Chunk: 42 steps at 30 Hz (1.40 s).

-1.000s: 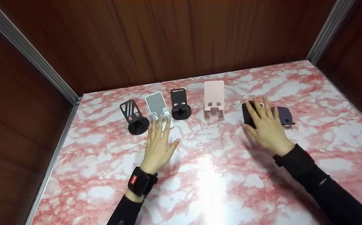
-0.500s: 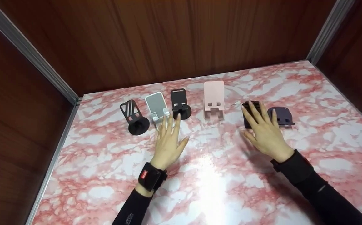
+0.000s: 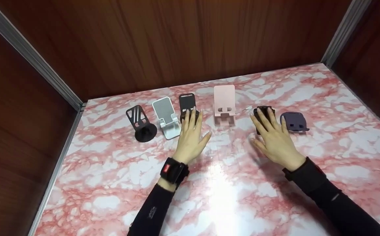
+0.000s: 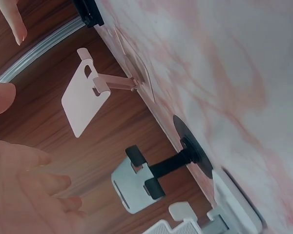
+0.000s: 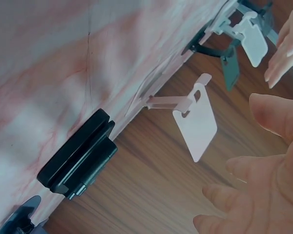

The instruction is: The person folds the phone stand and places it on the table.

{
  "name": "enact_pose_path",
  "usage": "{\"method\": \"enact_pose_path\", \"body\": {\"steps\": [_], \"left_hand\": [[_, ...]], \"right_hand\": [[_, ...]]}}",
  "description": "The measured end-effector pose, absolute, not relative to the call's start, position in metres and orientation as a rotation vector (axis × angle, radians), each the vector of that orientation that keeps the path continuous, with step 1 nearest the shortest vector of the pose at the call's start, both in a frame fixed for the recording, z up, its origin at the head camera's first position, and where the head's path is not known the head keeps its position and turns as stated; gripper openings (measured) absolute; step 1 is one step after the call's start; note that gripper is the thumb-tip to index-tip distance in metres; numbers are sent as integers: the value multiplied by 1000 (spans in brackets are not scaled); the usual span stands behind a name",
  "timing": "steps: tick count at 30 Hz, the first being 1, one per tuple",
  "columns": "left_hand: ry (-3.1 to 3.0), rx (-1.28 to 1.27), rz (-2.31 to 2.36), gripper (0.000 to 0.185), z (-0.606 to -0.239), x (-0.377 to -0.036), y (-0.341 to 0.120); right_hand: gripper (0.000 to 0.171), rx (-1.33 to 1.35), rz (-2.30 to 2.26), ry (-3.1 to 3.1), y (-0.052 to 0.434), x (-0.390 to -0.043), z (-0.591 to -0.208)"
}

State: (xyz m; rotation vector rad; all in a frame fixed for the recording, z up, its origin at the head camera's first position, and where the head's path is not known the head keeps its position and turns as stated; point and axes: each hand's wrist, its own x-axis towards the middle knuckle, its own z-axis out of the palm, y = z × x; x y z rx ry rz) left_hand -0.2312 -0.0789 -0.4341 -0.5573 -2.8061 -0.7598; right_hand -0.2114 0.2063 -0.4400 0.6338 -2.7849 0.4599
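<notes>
My left hand (image 3: 190, 139) is held palm down with straight fingers, overlapping the lower part of a black round-based phone stand (image 3: 187, 101) in the head view. In the left wrist view a gap shows between the fingers and that black phone stand (image 4: 136, 183). My right hand (image 3: 276, 141) spreads its fingers above a folded black phone stand (image 3: 264, 109), partly covering it. The right wrist view shows this folded stand (image 5: 78, 156) flat on the table, apart from the fingers. Neither hand holds anything. A pink phone stand (image 3: 224, 98) stands upright between the hands.
Left of my left hand stand a white phone stand (image 3: 165, 113) and a black phone stand with cutouts (image 3: 139, 116). A dark purple phone stand (image 3: 294, 121) lies low at the right. Wooden panels (image 3: 193, 42) rise behind the marbled table (image 3: 111, 183).
My left hand has moved right, from before the white phone stand to before the black round-based one. The right hand has shifted slightly left, uncovering more of the purple stand. The stands have not moved.
</notes>
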Motion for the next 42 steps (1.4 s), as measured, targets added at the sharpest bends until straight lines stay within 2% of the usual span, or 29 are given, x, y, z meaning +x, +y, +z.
{"method": "enact_pose_path", "body": {"steps": [23, 34, 42], "left_hand": [[-2826, -574, -1100, 74, -430, -282, -47], [-2823, -442, -1367, 71, -438, -298, -37], [-2745, -247, -1621, 68, -440, -309, -32]], "right_hand": [[68, 649, 425, -2811, 203, -209, -442], [71, 653, 417, -2810, 201, -208, -443], [71, 652, 424, -2819, 202, -209, -444]]}}
